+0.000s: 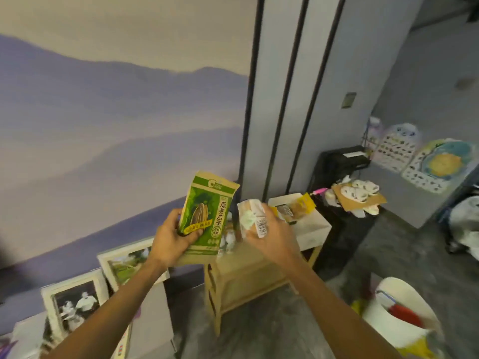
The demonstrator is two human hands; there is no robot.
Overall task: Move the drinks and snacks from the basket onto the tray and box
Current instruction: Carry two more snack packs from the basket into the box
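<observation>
The person is mid-carry, with one snack in each hand and both held up in the air over a small wooden bench [241,270]. The left hand [172,240] is closed around the lower part of a green seed packet [207,213], thumb across its front, the packet standing upright and slightly tilted. The right hand [272,233] is wrapped around a pale wrapped snack [252,216], barcode side facing the camera; motion blur hides what kind of snack it is.

The white basket [404,294] sits on the floor at the lower right, well apart from the hands, and some red and yellow items show inside it, so more looks left to move. Behind the right hand a white box [313,226] rests by the wall, with a few packets [293,208] already on top of it. A tray cannot be made out clearly; the hands and packets cover most of the bench top, where small blurred items stand just under the seed packet.

The step in hand seems to be delivery rather than picking. The next move probably calls for lowering each snack onto a free spot, the right one likely toward the box, then letting go without knocking what lies there
</observation>
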